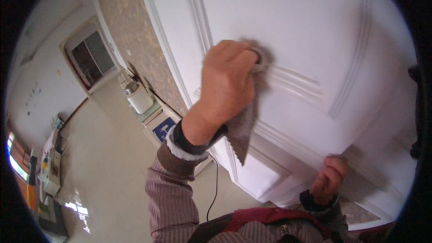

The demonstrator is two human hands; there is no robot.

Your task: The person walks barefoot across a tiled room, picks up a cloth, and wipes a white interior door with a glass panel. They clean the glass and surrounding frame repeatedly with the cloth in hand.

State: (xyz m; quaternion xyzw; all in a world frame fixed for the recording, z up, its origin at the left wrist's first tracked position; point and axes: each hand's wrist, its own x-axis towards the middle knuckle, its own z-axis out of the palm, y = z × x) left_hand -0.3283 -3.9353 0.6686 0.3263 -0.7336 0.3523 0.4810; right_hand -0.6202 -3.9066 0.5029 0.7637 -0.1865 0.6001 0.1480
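Note:
My left hand (227,81), raised in front of me, grips a grey-brown cloth (243,135) and presses it against the white panelled door (287,17). The cloth bunches at the fingers, and its scalloped lower end hangs below the wrist. Around the hand run the door's raised mouldings (297,87). Lower and to the right, my right hand (329,177) has its fingers curled on the edge of the white door. Part of that grip is hidden by the fingers.
A patterned wall (135,30) borders the white trim. Left of the door, a white appliance (137,96) stands on a low cabinet (150,116). A dark cable (216,179) hangs near my left sleeve. Glossy floor (101,152) stretches to a far doorway (91,57); furniture (50,172) lines the left.

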